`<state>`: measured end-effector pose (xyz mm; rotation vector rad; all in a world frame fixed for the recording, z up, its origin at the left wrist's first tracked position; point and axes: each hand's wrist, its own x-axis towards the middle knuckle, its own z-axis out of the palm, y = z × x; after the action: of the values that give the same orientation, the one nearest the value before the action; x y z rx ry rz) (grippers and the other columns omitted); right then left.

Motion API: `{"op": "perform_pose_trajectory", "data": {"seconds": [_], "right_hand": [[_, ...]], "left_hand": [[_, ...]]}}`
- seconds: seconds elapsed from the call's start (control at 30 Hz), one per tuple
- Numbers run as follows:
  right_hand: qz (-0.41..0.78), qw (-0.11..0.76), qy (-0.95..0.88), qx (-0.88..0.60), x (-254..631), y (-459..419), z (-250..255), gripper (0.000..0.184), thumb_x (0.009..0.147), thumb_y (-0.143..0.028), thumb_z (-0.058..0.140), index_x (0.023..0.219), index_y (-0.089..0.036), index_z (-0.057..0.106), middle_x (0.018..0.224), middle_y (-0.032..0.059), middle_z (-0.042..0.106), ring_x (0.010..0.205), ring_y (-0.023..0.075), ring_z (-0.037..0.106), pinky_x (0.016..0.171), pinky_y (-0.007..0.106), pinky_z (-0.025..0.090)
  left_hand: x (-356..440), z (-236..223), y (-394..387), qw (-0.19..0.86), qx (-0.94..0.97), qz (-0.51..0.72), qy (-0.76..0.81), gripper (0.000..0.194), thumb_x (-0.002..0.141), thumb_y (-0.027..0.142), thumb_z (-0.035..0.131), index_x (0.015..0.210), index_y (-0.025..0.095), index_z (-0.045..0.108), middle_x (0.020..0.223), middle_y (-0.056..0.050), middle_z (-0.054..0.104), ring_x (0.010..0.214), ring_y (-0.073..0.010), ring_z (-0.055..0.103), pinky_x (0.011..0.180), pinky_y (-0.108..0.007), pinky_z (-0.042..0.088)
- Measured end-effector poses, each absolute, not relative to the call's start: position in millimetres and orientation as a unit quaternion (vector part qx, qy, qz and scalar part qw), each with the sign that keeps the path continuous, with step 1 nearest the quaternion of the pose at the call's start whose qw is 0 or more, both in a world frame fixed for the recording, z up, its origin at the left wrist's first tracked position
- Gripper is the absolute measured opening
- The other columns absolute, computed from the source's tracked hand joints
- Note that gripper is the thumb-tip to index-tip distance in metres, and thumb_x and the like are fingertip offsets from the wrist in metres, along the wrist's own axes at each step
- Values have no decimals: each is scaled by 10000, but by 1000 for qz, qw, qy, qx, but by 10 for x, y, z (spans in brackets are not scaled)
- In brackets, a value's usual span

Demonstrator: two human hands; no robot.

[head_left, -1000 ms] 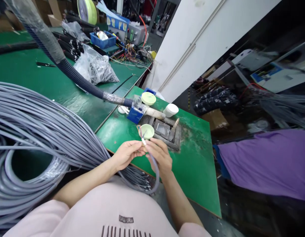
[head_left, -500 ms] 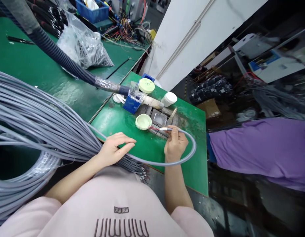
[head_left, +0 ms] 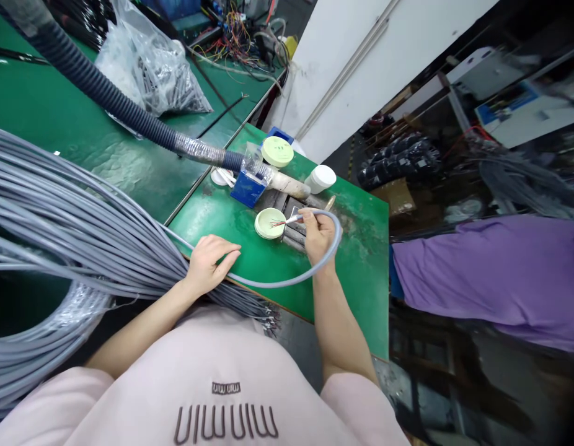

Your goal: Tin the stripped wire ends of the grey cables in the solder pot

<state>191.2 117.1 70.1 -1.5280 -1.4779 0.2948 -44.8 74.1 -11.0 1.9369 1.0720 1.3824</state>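
My right hand [head_left: 317, 232] pinches the end of a grey cable [head_left: 287, 282] and holds its stripped coloured wire tips over a small pale green dish [head_left: 269, 223]. The cable loops round to the right of that hand and back to my left hand [head_left: 209, 263]. My left hand rests with fingers curled on the table edge, on the cable, next to a big bundle of grey cables [head_left: 68, 217]. Just behind the dish lies a dark metal tray [head_left: 291, 230] set into the green table [head_left: 356, 260].
A dark corrugated hose [head_left: 105, 87] runs across the bench to a blue box [head_left: 248, 187]. A green lid [head_left: 277, 150] and a white jar [head_left: 320, 178] stand behind. A plastic bag of parts [head_left: 147, 68] lies at the back. Purple cloth [head_left: 491, 279] lies right.
My hands, together on the cable end a second ago, have parted. The right hand carried the stripped end to the green dish; the left dropped to the table edge beside the bundle.
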Motion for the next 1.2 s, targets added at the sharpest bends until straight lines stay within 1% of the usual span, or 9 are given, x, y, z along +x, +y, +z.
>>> {"op": "perform_pose_trajectory", "data": {"seconds": [0.13, 0.3, 0.43, 0.57, 0.73, 0.83, 1.0, 1.13, 1.2], "right_hand": [[114, 417, -637, -638, 1874, 1284, 710, 243, 847, -381, 548, 812, -191, 694, 770, 35, 715, 707, 176, 662, 684, 308, 536], [111, 334, -672, -652, 1876, 1401, 667, 246, 859, -360, 521, 830, -189, 696, 782, 42, 714, 751, 183, 655, 683, 285, 510], [107, 302, -687, -652, 1856, 1453, 657, 238, 863, -338, 513, 821, -192, 696, 791, 46, 716, 764, 186, 658, 700, 280, 501], [97, 281, -692, -657, 1813, 1473, 673, 245, 862, -331, 512, 781, -191, 696, 769, 48, 715, 735, 188, 652, 682, 281, 489], [91, 276, -695, -658, 1776, 1471, 705, 267, 863, -346, 501, 763, -192, 695, 762, 47, 714, 724, 191, 647, 671, 284, 482], [77, 292, -689, -659, 1800, 1451, 775, 282, 865, -374, 495, 787, -189, 693, 732, 35, 708, 700, 192, 647, 665, 293, 484], [3, 344, -672, -656, 2022, 1435, 952, 296, 879, -373, 477, 808, -178, 688, 746, 44, 711, 717, 204, 657, 687, 314, 483], [-67, 353, -634, -685, 2291, 1463, 1001, 301, 875, -356, 474, 769, -166, 682, 724, 57, 701, 717, 209, 653, 686, 316, 477], [-81, 349, -626, -693, 2405, 1483, 979, 296, 868, -341, 475, 747, -164, 679, 699, 60, 694, 717, 207, 647, 692, 311, 475]], "left_hand": [[-423, -197, 766, 250, 712, 516, 405, 174, 876, 283, 565, 923, 192, 705, 856, -63, 727, 836, -180, 632, 803, -348, 445], [-397, -256, 784, 222, 721, 516, 406, 156, 869, 267, 574, 915, 188, 701, 841, -60, 727, 831, -181, 632, 783, -341, 426], [-398, -275, 790, 214, 729, 511, 402, 149, 865, 258, 580, 922, 186, 698, 850, -62, 725, 834, -180, 630, 782, -338, 419], [-400, -286, 791, 213, 732, 502, 408, 154, 871, 263, 573, 925, 190, 697, 856, -58, 726, 839, -179, 631, 788, -336, 416], [-397, -281, 792, 195, 733, 516, 399, 136, 865, 240, 583, 919, 174, 689, 844, -61, 721, 824, -178, 629, 772, -331, 415], [-397, -287, 793, 181, 732, 521, 399, 132, 872, 240, 577, 932, 182, 679, 858, -52, 721, 845, -177, 630, 788, -336, 425], [-400, -311, 791, 145, 730, 536, 398, 151, 857, 236, 595, 989, 202, 659, 951, -52, 717, 950, -200, 624, 866, -373, 432], [-394, -320, 796, 137, 723, 540, 409, 185, 846, 235, 606, 1025, 216, 648, 996, -54, 703, 994, -210, 608, 905, -389, 431], [-390, -317, 800, 133, 724, 541, 406, 204, 837, 222, 613, 1038, 214, 645, 1002, -57, 699, 998, -214, 603, 908, -393, 430]]}}
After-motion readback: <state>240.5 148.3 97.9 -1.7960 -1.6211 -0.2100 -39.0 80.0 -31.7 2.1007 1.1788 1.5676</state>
